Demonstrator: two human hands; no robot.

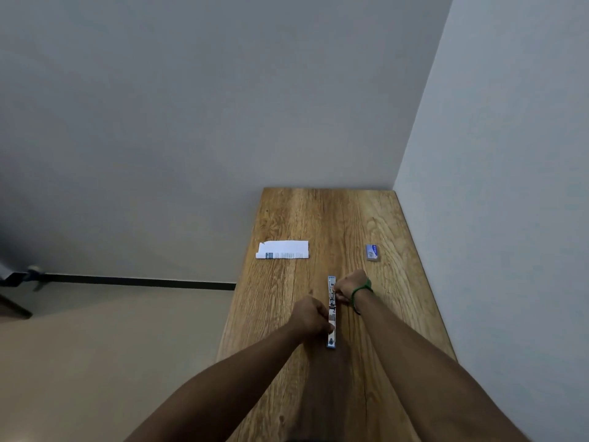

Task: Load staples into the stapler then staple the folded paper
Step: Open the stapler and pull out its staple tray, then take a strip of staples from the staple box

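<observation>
A long, narrow wooden surface (318,218) with a strong oak-like grain runs away from you into the corner of two plain, matte grey walls.

The stapler (331,311) lies in the middle of the surface, near you. It is swung open flat into one thin, straight bar pointing directly away from you. It has pale blue tips at both ends, and bright metal shows along its length.

Your left hand (310,315) comes in from the left and grips the near half of the stapler. Its fingers are curled closed around the bar and the thumb is raised.

Your right hand (350,285) reaches in from the right to the far half. Its fingers are bunched tightly together and pinch at the metal channel. I cannot tell whether a strip of staples is held between them. A green band (361,290) circles that wrist.

The folded paper (283,249) lies flat well beyond the stapler, at the left edge of the surface. It is a white oblong with small printed lines along its near side and one ragged corner.

The staple box (372,252) is small, rectangular and blue and white. It sits well apart to the right, level with the paper.

Left of the surface, a black skirting strip (143,281) separates the grey wall from a smooth beige floor (111,346).
</observation>
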